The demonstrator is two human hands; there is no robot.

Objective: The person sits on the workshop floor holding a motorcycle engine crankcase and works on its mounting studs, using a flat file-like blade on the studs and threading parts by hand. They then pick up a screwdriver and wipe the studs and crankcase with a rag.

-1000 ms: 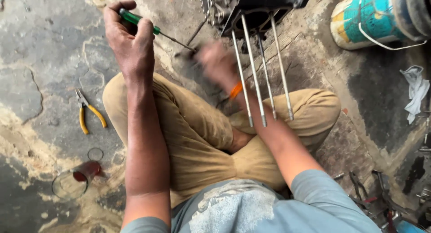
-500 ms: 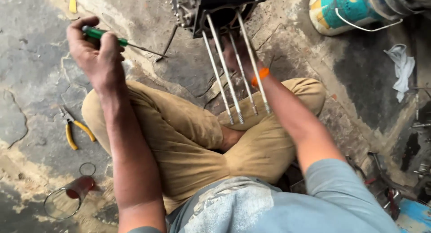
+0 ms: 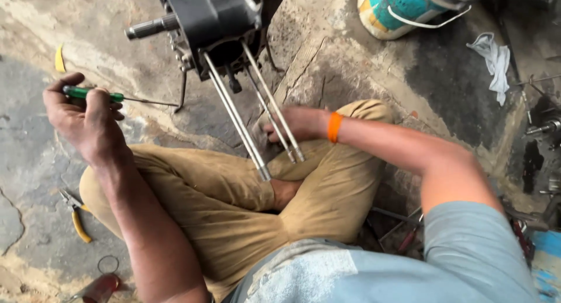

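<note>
Screwdriver (image 3: 120, 97) with a green handle and a thin dark shaft lies in the left hand (image 3: 87, 119), whose fingers are curled tight around the handle; the shaft points right, its tip close to a small dark bracket on the engine block (image 3: 210, 22). That dark metal block stands on the cracked concrete floor (image 3: 35, 163) ahead of the person's crossed legs in tan trousers (image 3: 234, 192). A splined shaft (image 3: 149, 27) sticks out of its left side, and four long steel studs (image 3: 236, 122) slant from it down toward the knees.

Right hand (image 3: 295, 123), with an orange band (image 3: 334, 126) at the wrist, rests behind two of the studs near their lower ends; its fingers are partly hidden, so I cannot tell how far they close or whether they grip a stud.

Yellow-handled pliers (image 3: 76, 215) lie on the floor left of the knee. A painted can (image 3: 397, 11) and a white rag (image 3: 494, 60) sit at upper right, well apart from the hands.
</note>
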